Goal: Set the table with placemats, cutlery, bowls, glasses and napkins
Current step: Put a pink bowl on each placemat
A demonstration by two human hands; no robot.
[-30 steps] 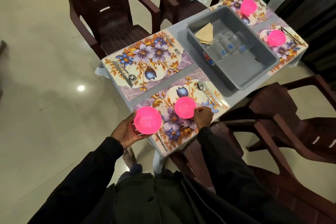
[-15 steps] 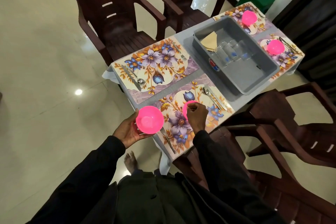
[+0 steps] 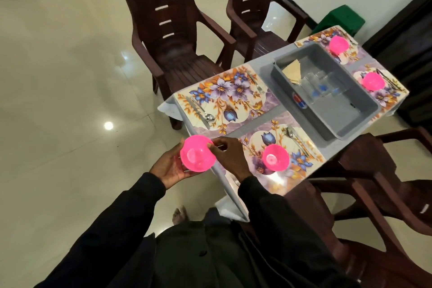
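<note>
Landmark: grey tub (image 3: 336,114), standing on the table.

Left hand (image 3: 171,168): palm up, fingers curled under the pink bowl (image 3: 197,153), bearing it from below.

Right hand (image 3: 228,156): thumb and fingertips pinch the rim of the same bowl on the side facing the tub.

Pink bowl: held upright in both hands, clear of the table, well apart from the tub past the table corner nearest the person.

Second bowl (image 3: 274,158): stands on the floral placemat (image 3: 301,161) just on the person's side of the tub, with a spoon and knife (image 3: 298,141) between it and the tub.

Bare placemat (image 3: 224,98): lies next to that one, towards the chairs from the tub; it carries cutlery only.

Two further bowls (image 3: 339,45) (image 3: 372,81): each sits on a placemat on the far side of the tub.

Inside the tub: folded napkins (image 3: 292,71) and clear glasses (image 3: 322,84) at its far end.
</note>
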